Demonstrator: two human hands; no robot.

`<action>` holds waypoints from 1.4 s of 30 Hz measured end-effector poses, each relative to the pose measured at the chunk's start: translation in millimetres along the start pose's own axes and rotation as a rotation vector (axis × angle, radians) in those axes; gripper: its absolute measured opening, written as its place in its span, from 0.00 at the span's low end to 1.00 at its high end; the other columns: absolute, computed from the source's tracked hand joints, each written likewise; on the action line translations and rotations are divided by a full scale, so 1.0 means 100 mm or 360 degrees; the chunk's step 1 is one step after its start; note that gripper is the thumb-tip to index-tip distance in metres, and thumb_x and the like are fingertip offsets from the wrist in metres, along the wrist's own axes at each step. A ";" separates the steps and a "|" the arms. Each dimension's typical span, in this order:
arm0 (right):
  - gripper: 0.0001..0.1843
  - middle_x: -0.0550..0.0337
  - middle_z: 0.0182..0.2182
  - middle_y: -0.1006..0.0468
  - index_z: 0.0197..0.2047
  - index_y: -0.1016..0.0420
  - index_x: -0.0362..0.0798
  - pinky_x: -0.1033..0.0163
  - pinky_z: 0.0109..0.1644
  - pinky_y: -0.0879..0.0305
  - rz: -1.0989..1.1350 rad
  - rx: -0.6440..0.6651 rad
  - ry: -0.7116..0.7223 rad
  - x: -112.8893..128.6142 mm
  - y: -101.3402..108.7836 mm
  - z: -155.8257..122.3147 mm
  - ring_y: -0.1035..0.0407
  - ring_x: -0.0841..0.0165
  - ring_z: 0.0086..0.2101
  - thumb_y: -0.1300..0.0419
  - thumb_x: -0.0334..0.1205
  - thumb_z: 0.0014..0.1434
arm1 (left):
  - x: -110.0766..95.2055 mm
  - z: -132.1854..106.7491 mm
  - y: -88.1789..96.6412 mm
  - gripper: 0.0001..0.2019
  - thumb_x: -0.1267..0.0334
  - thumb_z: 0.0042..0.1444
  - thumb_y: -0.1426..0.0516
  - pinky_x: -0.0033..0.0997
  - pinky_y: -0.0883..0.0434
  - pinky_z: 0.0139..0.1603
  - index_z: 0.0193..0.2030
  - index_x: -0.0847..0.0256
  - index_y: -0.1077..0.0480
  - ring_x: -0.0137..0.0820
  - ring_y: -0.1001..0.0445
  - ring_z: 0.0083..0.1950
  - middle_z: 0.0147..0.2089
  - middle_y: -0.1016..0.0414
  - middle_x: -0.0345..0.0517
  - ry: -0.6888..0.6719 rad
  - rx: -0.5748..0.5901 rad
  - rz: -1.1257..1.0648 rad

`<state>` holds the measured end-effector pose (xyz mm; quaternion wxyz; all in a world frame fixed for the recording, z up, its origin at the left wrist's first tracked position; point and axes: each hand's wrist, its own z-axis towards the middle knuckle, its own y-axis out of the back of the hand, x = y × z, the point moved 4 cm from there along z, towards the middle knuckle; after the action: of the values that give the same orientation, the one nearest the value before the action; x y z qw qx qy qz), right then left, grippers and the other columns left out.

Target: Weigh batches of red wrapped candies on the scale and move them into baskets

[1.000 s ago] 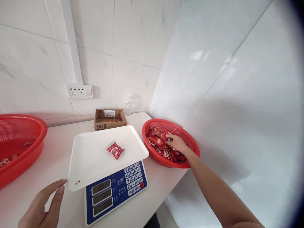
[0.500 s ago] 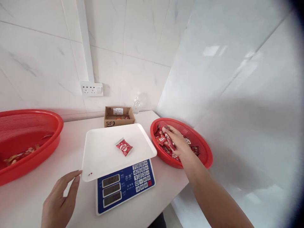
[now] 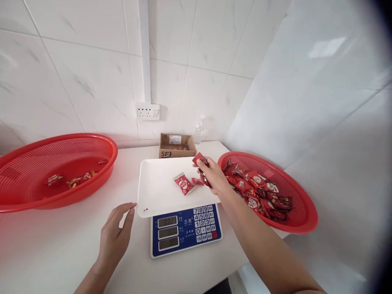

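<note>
My right hand [image 3: 211,174] is closed around several small red snack packets [image 3: 200,158], above the right part of the scale's white tray [image 3: 159,179]. Flat on that tray lies one red and white packet [image 3: 184,183]; a red packet shows just beside it, under my fingers, and I cannot tell if it rests on the tray. My left hand [image 3: 118,228] holds nothing. Its index fingertip is at the tray's front left corner, thumb slightly apart from it. Below the tray is the scale's blue panel [image 3: 185,230], with a keypad and three displays.
On the right stands a red basket [image 3: 301,192] heaped with red packets. A larger red basket [image 3: 76,139] at the left holds a few packets. Behind the scale are a cardboard box [image 3: 176,153] with packets inside and a clear plastic bottle [image 3: 199,130], close to the tiled wall.
My right hand has moved left from the right basket to over the tray, carrying packets. My left hand stays by the tray's corner. The camera view has turned left.
</note>
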<state>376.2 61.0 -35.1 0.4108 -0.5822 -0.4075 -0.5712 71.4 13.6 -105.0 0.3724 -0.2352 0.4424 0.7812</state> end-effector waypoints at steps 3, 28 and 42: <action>0.16 0.63 0.34 0.24 0.41 0.31 0.51 0.67 0.27 0.36 -0.0175 0.0006 0.0136 0.03 -0.14 -0.06 0.33 0.72 0.28 0.39 0.50 0.52 | -0.02 0.00 -0.01 0.14 0.51 0.58 0.48 0.25 0.30 0.28 0.38 0.55 0.26 0.33 0.23 0.42 0.39 0.21 0.45 -0.0005 0.0015 -0.0014; 0.25 0.51 0.59 0.32 0.60 0.32 0.54 0.44 0.63 0.47 -0.1492 0.0454 0.0690 -0.20 -0.18 -0.14 0.42 0.55 0.60 0.44 0.47 0.60 | 0.02 0.01 0.01 0.15 0.50 0.57 0.49 0.30 0.27 0.37 0.39 0.55 0.26 0.33 0.23 0.41 0.39 0.20 0.44 0.0125 -0.0023 -0.0047; 0.44 0.48 0.71 0.62 0.70 0.48 0.51 0.37 0.67 0.69 -0.1620 0.0891 0.0290 -0.24 -0.42 -0.27 0.75 0.49 0.68 0.41 0.60 0.55 | 0.06 -0.01 -0.02 0.16 0.50 0.58 0.50 0.30 0.26 0.40 0.40 0.54 0.27 0.34 0.23 0.44 0.42 0.20 0.43 0.0203 0.0063 0.0036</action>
<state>327.2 49.3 -58.4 0.2563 -0.1312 -0.7342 -0.6148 69.3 15.7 -110.1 0.3392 -0.2720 0.4832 0.7599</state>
